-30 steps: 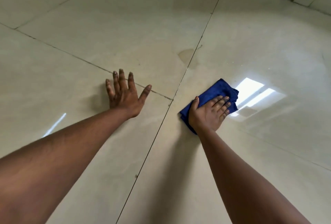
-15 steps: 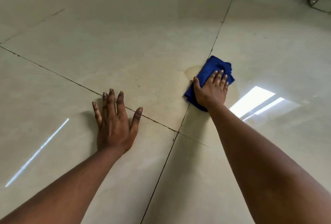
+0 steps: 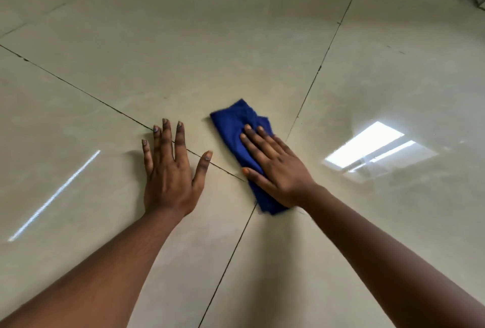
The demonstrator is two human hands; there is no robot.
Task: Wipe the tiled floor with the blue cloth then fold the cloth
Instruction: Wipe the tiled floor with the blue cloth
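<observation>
Left hand (image 3: 169,170): flat on the tiled floor (image 3: 183,38), fingers straight and spread, just left of the blue cloth (image 3: 237,128). Blue cloth: bunched, at the grout-line crossing. Right hand (image 3: 275,167): on the cloth, fingers straight, pressing it down.

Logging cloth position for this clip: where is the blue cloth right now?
In the head view, the blue cloth lies flat on the tiled floor just right of centre, under the right hand, beside the left hand.

The right hand (image 3: 275,170) slid the folded blue cloth (image 3: 241,133) back across the glossy beige tiled floor (image 3: 183,52), from the far grout line to just beside the left hand (image 3: 170,172).
</observation>
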